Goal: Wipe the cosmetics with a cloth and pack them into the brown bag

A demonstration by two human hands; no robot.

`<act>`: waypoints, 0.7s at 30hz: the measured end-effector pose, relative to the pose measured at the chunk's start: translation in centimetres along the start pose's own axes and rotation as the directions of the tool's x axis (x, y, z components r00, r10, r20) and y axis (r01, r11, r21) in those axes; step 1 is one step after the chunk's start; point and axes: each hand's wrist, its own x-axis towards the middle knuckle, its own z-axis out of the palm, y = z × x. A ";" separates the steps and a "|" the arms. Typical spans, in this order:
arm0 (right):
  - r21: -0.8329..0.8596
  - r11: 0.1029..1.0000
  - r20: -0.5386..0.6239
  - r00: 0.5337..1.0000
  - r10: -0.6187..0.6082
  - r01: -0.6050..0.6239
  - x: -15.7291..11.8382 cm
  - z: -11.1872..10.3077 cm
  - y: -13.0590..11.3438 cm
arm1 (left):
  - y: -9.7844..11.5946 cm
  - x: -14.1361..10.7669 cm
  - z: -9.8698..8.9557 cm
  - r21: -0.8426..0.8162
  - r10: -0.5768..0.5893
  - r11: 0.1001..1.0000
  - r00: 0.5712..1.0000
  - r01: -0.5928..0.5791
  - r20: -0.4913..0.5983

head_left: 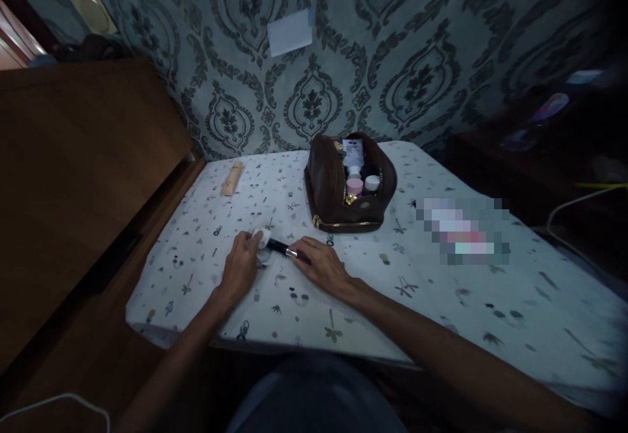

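My left hand (242, 261) is closed on a small white piece (263, 237), perhaps a wipe or pad, low over the patterned white cloth (304, 315). Between my hands lies a dark brush-like tool (279, 246) with a silver band, its dark end touching the white piece. The fingers of my right hand (321, 264) are wrapped round its handle. Just beyond my right hand stands an open brown bag (326, 174), holding a tube (353, 153) and jars with pink (354, 187) and white (372, 182) lids.
A beige tube (232, 178) lies at the back left of the cloth, and a blurred-out item (461, 230) at the right. Wooden furniture (83, 171) borders the left side. Behind is a patterned wall with a white paper (290, 33). A pale cable (564, 214) hangs at the right.
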 end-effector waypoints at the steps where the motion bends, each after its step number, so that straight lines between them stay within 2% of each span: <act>1: 0.026 0.999 -0.009 1.000 0.025 -0.025 0.1 -0.1 -0.1 | 0.6 -0.3 0.0 -0.033 0.029 0.999 1.000 -0.030 -0.011; 5: 0.017 0.995 0.005 0.995 0.101 -0.101 0.2 -0.4 -0.2 | 3.1 -1.4 0.5 -0.092 0.164 0.983 0.986 -0.161 0.023; 8: -0.047 0.992 0.050 0.991 0.123 -0.120 0.2 -0.4 -0.3 | 3.5 -1.1 0.9 -0.046 0.147 0.988 0.986 -0.144 0.072; 14: -0.093 0.988 0.125 0.983 0.131 -0.120 0.3 -0.6 -0.5 | 0.5 1.1 0.6 0.066 0.021 0.997 0.997 -0.026 0.069; 17: -0.107 0.984 0.125 0.980 0.154 -0.141 0.3 -0.6 -0.5 | -0.8 1.8 0.2 0.114 -0.043 0.993 0.994 0.032 0.096; 21: -0.093 0.985 0.084 0.985 0.151 -0.143 0.2 -0.2 -0.1 | -1.2 2.0 0.2 0.129 -0.051 0.991 0.994 0.039 0.093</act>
